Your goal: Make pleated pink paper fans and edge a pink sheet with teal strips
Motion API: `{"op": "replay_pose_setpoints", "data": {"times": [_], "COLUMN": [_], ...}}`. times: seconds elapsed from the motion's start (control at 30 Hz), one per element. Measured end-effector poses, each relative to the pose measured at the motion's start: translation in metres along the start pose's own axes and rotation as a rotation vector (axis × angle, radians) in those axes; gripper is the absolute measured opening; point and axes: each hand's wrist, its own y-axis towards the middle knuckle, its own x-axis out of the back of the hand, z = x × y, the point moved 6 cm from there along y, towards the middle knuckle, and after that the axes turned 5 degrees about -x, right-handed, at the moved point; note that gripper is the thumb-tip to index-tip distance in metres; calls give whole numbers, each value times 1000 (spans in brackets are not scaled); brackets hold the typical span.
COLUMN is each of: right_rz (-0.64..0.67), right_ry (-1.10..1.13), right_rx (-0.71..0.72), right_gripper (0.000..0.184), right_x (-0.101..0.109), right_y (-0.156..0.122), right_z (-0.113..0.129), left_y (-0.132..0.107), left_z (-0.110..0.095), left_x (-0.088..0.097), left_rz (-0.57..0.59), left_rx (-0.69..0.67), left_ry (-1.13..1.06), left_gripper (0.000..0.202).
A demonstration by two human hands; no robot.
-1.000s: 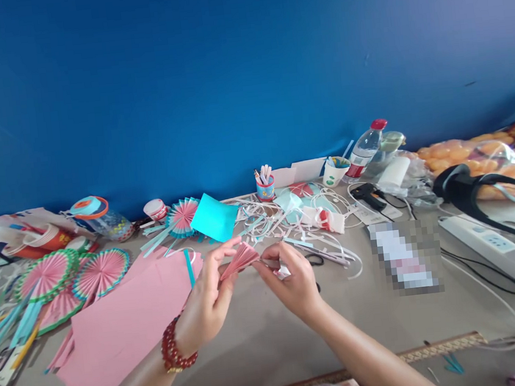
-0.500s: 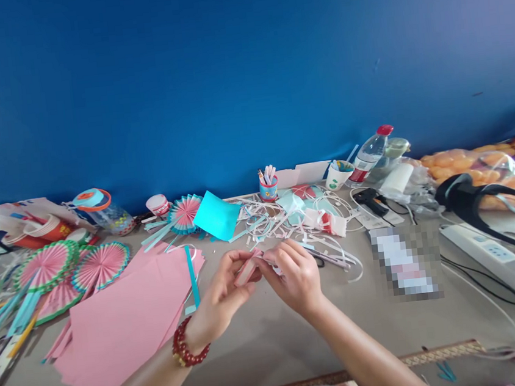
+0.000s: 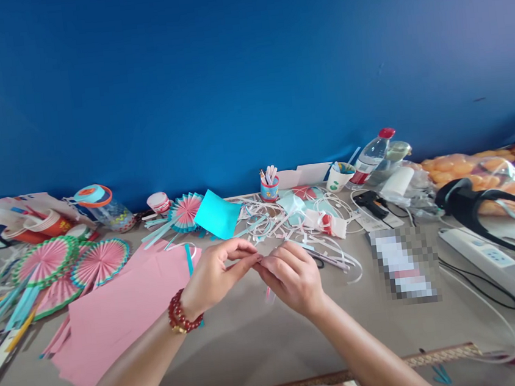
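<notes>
My left hand (image 3: pixel 215 271), with a red bead bracelet (image 3: pixel 180 313) on the wrist, is closed in a pinch, thumb and fingertips together. Its fingertips meet those of my right hand (image 3: pixel 294 275), which is curled shut over the same spot. The folded pink paper between them is mostly hidden by the fingers; a blurred pinkish end (image 3: pixel 268 293) shows just below my right hand. To the left lies a stack of pink paper sheets (image 3: pixel 118 318), a blue strip (image 3: pixel 189 258) on its edge. Behind the hands stretches a tangle of white strips (image 3: pixel 260 217).
Pink pleated paper rosettes (image 3: pixel 46 264) lie at the left near paper cups (image 3: pixel 47 224). A bright blue sheet (image 3: pixel 217 214) and a pencil cup (image 3: pixel 269 188) stand toward the wall. Rightward are a glue gun (image 3: pixel 371 202), a bottle (image 3: pixel 373 156), a pixelated patch (image 3: pixel 406 269) and a power strip (image 3: pixel 489 254).
The folded pink paper, plainly visible in the left hand before, is now mostly covered. My left hand has turned and risen slightly, its fingers closing to a pinch. The right hand stays nearly in place.
</notes>
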Motion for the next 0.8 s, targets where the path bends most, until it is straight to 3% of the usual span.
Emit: {"op": "replay_pose_setpoints", "data": {"times": [0.27, 0.63, 0.8], "right_rz": [43, 24, 45], "right_ry": [-95, -107, -108], "right_rx": [49, 50, 48], "right_gripper": [9, 10, 14], "right_x": [-3, -2, -5], "right_y": [-2, -3, -8], "right_z": [1, 5, 3], "left_y": [11, 18, 15], "left_z": [-2, 10, 18], "left_x": [3, -5, -18], "left_rz": [110, 177, 287], "left_rx": [-11, 113, 183], "left_ry": [72, -95, -300], "left_gripper": [18, 24, 33]}}
